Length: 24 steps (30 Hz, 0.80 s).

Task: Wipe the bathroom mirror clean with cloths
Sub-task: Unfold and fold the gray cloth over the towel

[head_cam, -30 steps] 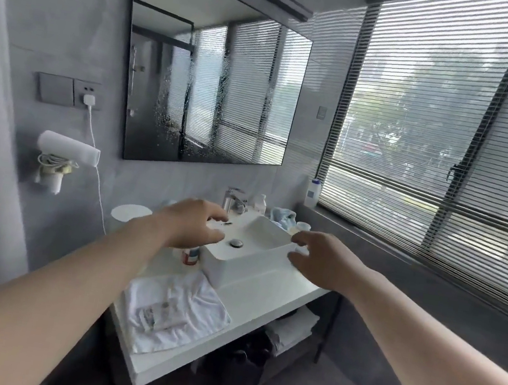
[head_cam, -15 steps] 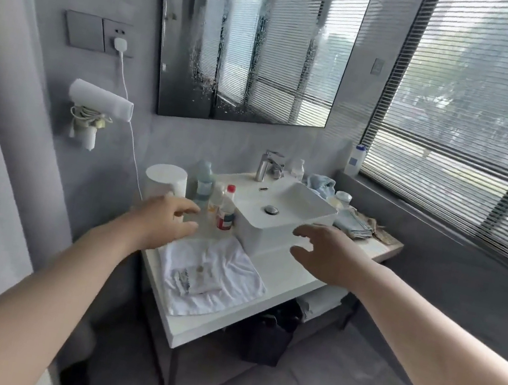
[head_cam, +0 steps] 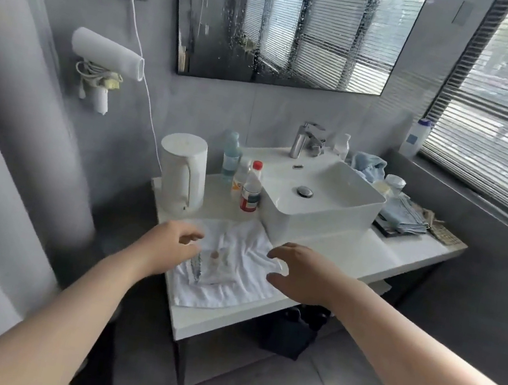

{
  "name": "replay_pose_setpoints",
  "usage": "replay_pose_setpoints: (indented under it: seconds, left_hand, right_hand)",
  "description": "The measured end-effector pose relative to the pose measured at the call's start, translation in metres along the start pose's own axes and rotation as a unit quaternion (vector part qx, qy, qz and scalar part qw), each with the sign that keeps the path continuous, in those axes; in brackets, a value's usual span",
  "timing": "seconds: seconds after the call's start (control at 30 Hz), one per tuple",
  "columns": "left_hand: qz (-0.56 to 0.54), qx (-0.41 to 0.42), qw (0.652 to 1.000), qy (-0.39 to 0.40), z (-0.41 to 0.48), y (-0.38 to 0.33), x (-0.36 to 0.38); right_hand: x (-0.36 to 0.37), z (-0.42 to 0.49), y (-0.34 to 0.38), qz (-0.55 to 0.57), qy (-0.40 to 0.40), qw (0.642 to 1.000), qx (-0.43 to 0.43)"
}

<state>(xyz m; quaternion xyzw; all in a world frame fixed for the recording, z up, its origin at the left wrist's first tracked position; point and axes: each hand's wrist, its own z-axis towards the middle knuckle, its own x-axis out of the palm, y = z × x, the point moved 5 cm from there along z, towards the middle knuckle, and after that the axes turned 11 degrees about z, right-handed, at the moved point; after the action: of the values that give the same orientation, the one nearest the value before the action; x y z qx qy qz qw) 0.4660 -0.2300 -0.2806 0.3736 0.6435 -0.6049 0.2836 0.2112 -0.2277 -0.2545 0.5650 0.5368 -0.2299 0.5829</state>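
Bracketing cloth (head_cam: 228, 291): left hand (head_cam: 168, 247), right hand (head_cam: 302, 277)

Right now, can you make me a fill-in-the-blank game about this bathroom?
1. The left hand and right hand are above the white ____ on the counter.
2. The bottle nearest the sink has a ____ cap.
3. The kettle stands to the ____ of the sink.
Missing words: cloth; red; left.

Home bathroom, wall mirror (head_cam: 296, 23), basin (head_cam: 322, 201) with tap (head_cam: 303, 138), hairdryer (head_cam: 107, 53)
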Motion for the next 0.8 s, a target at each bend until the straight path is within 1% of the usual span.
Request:
replay_pose_setpoints:
  seconds: [0.2,0.43,0.5,0.67,0.8]
  left_hand:
    - [-0.028,-0.042,0.998,0.022,0.018,0.019,0.035]
    - [-0.044,-0.089,0.989,0.107,0.035,0.057,0.08]
    - [-0.014,-0.089,0.986,0.137,0.044,0.071,0.086]
    - [0.103,-0.051,0.972,0.207,0.079,0.104,0.093]
    - [0.135,-0.026,0.961,0.242,0.113,0.126,0.103]
  right_hand:
    - [0.029,0.056,-0.006,0.018,0.024,0.999,-0.022]
    - [0.073,0.106,-0.019,0.015,0.076,0.997,-0.005]
    - [0.086,0.123,-0.026,0.01,0.08,0.997,0.012]
    - [0.117,0.16,-0.042,0.0,0.113,0.992,0.061]
    - [0.148,0.178,-0.054,0.019,0.139,0.983,0.117]
